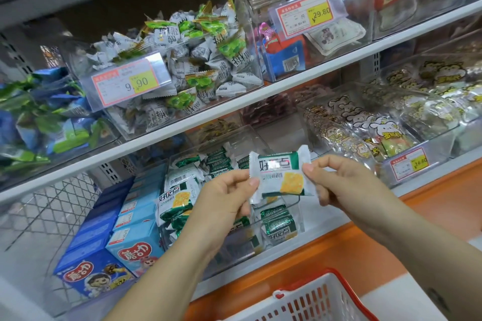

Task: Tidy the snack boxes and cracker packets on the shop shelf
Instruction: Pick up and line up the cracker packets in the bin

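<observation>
I am holding one cracker packet up in front of the lower shelf, just above the clear plastic bin where more of the same packets are lying in a loose heap. The packet is a flat, nearly square pillow of glossy film, white with a dark green band and a picture of a yellow, pitted cracker in its lower right corner. Its crimped seams are sitting at the left and right ends, so its long axis seems to be running side to side, tipping slightly up to the right. The printed face is turning toward me with the lettering upright.

My left hand is pinching the left seam between thumb and forefinger, the other fingers curling loosely behind. My right hand is pinching the upper right edge the same way, thumb in front, with the remaining fingers folding under the packet.

To the left of the bin, blue cardboard snack boxes with red heart logos are standing in rows, their corners crisp and square. Below my forearms, a white lattice basket with a red rim is showing.
</observation>
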{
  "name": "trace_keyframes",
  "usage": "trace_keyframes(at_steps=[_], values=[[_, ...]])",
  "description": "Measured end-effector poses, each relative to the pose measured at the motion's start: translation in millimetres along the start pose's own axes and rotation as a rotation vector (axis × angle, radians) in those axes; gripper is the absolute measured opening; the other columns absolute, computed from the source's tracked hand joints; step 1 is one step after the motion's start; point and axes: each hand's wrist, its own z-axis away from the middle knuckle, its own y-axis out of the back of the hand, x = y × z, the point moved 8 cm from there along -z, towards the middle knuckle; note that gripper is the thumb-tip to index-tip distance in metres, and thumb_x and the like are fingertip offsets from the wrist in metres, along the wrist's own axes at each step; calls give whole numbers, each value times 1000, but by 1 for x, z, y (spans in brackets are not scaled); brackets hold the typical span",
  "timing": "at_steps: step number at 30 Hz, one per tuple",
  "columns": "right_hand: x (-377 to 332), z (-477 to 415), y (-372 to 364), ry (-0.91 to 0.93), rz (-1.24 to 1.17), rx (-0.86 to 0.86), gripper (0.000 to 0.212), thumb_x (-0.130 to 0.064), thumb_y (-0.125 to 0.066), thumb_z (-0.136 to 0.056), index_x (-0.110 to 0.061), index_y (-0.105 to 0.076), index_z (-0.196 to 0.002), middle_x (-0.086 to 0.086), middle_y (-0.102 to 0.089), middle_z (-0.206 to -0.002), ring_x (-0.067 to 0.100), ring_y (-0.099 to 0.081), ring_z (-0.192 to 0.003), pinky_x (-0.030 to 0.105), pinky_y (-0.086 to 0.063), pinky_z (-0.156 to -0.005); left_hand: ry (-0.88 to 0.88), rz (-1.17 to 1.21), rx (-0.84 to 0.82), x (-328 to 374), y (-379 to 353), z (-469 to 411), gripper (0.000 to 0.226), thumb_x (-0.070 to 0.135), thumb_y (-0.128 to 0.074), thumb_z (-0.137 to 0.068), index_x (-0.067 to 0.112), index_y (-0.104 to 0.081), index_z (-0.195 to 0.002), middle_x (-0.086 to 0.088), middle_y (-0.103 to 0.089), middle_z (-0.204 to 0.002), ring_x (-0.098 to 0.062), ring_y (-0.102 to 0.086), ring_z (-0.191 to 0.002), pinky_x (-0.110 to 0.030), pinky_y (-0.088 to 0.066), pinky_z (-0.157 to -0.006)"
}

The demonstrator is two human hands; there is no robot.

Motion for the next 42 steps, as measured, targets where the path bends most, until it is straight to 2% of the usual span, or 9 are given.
trace_keyframes(at_steps=[4, 8, 11, 15, 19, 26, 30, 35, 42], values=[[0, 2, -11, -49, -127, -46, 19, -21, -46, -97, -12, -58, -85, 7, -71, -70, 12, -53, -52, 21, -50, -56, -3, 111, -20, 4, -2, 2, 15, 7, -53, -94, 15, -66, -91, 3, -74, -80, -9, -70, -78, -23, -53, -71], [2, 4, -9, -34, -91, -28, 25, -33, -54, -90, -12, -60, -79, 1, -68, -66, 12, -60, -58, 23, -53, -63, -13, 162, -24, 4, -6, 5, 18, 31, -60, -87, 19, -73, -91, -2, -75, -91, -14, -70, -85, -31, -54, -85], [2, 5, -10, 15, -24, -55, 18, -26, -65, -82, -10, -59, -77, 4, -65, -65, 14, -58, -61, 22, -53, -64, -65, 29, 24, 5, -1, 7, 22, 43, -70, -71, 27, -73, -86, 6, -74, -82, -6, -66, -72, -32, -50, -88], [3, 4, -9, 53, -10, -49, 14, -8, -69, -80, -8, -55, -81, -7, -53, -47, 11, -49, -55, 26, -49, -67, -76, 74, 59, 4, -2, 8, 17, 13, -71, -81, 23, -62, -92, 12, -68, -63, 1, -63, -62, -25, -45, -77], [6, 0, -8, 36, -35, -42, 25, 0, -71, -78, -12, -51, -89, 0, -60, -65, 13, -59, -63, 26, -52, -70, -153, 84, 74, 8, -2, 8, 26, 0, -69, -81, 20, -56, -92, 18, -63, -83, -1, -66, -72, -22, -52, -76], [1, 2, -11, 90, 11, -49, 20, 2, -71, -77, -15, -60, -83, -10, -60, -70, 2, -61, -67, 17, -50, -76, -208, 51, 41, 5, -4, 10, 28, -4, -64, -84, 18, -46, -86, 7, -47, -60, -12, -58, -65, -33, -51, -77], [2, 3, -12, 88, 80, -29, 14, -12, -69, -82, -17, -62, -93, -4, -63, -91, 11, -63, -68, 29, -56, -78, -203, -19, 32, 6, -5, 12, 22, 8, -64, -88, 23, -48, -93, 6, -55, -61, -9, -56, -62, -28, -47, -72], [3, 1, -16, 66, 26, -14, 15, -15, -67, -84, -13, -61, -99, 7, -66, -69, 6, -62, -66, 22, -53, -67, -413, -519, 20, 20, -9, 19, 27, 43, -64, -83, 52, -49, -103, 34, -29, -136, 16, -32, -121, -4, -29, -94], [6, 3, -26, 132, 47, 79, 8, -15, -71, -81, -11, -64, -82, -12, -58, -52, 7, -54, -58, 30, -47, -71, -483, -826, 1, 24, -9, 32, 58, 74, -55, -68, 55, -38, -120, 50, -31, -106, 30, -25, -103, -15, -24, -99]])
